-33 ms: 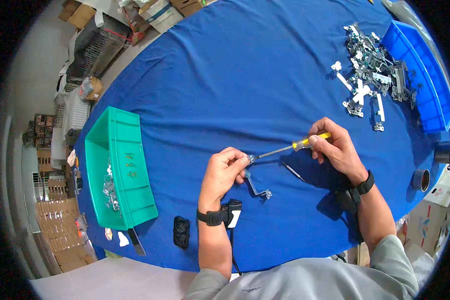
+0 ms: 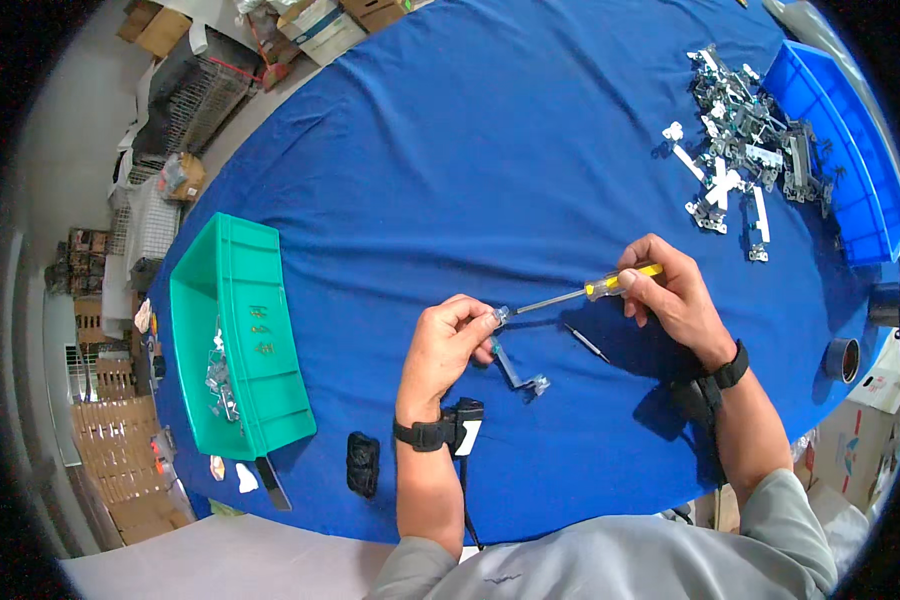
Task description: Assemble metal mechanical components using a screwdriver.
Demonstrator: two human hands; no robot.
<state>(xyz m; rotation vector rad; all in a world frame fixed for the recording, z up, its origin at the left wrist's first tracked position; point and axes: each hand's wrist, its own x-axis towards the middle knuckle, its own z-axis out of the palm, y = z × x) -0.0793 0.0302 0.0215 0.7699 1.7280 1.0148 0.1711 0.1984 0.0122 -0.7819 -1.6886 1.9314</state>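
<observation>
Left hand (image 2: 448, 345) pinches a metal bracket (image 2: 515, 368) steady on the blue table (image 2: 490, 150); right hand (image 2: 675, 295) grips a yellow-handled screwdriver (image 2: 582, 293), tip meeting the bracket's screw.

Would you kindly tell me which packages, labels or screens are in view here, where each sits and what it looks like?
Cardboard boxes: top edge beyond the table, brown and white, with coloured printing.
Cardboard box: floor at lower right, white with a coloured printed panel.
Stacked cartons: floor at far left, brown cardboard.
Marking on the green bin: dark characters on its inner wall.
No screens are visible.
</observation>
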